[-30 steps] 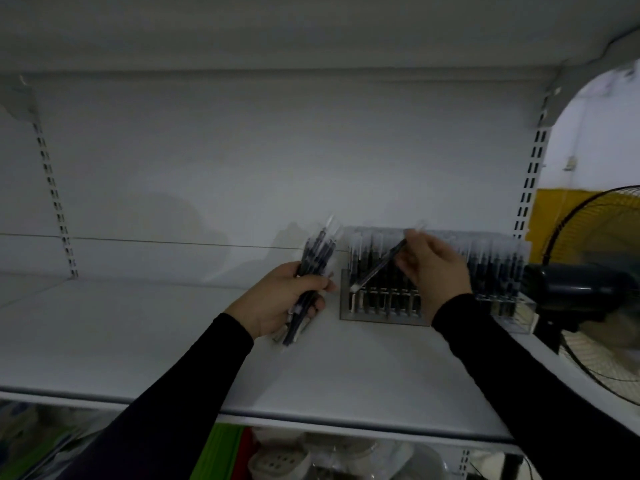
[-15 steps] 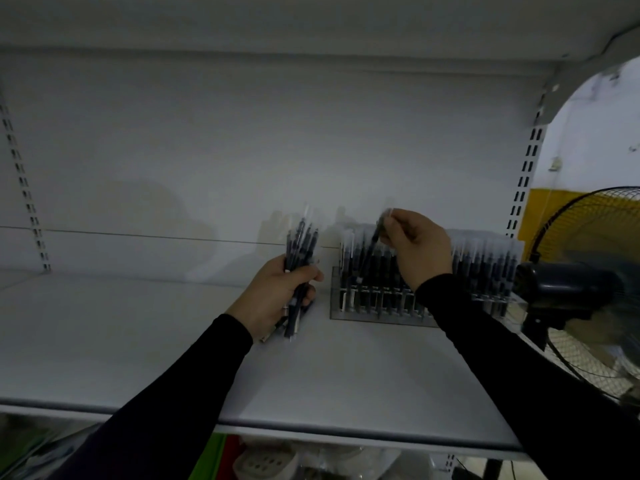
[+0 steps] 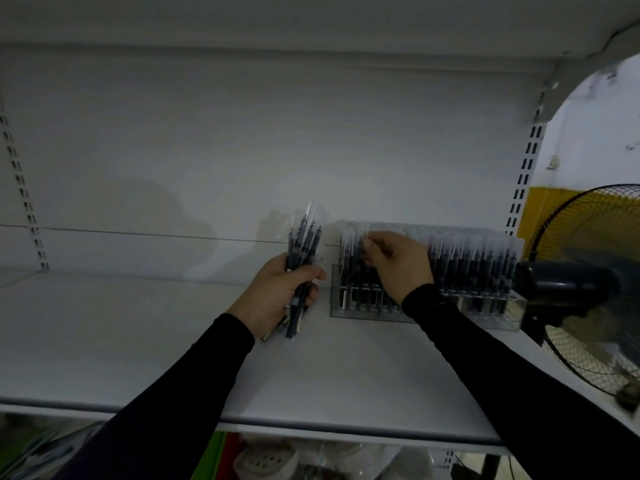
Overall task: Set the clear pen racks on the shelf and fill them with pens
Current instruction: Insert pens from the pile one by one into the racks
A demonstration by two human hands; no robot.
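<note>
A clear pen rack (image 3: 485,313) stands at the right end of the white shelf (image 3: 138,341), packed with several dark upright pens with clear caps. My left hand (image 3: 277,296) grips a bundle of dark pens (image 3: 303,251), held upright just left of the rack. My right hand (image 3: 398,261) is over the rack's left end and pinches the top of one pen (image 3: 363,242) that stands upright in the rack.
A black standing fan (image 3: 581,289) is close to the shelf's right end, beside the rack. Slotted uprights run along the back panel at both sides. Another shelf board hangs overhead. Packaged goods lie on the level below.
My right hand swung the single pen from slanted to upright and lowered it into the rack's left end. The bundle in my left hand tilted more upright.
</note>
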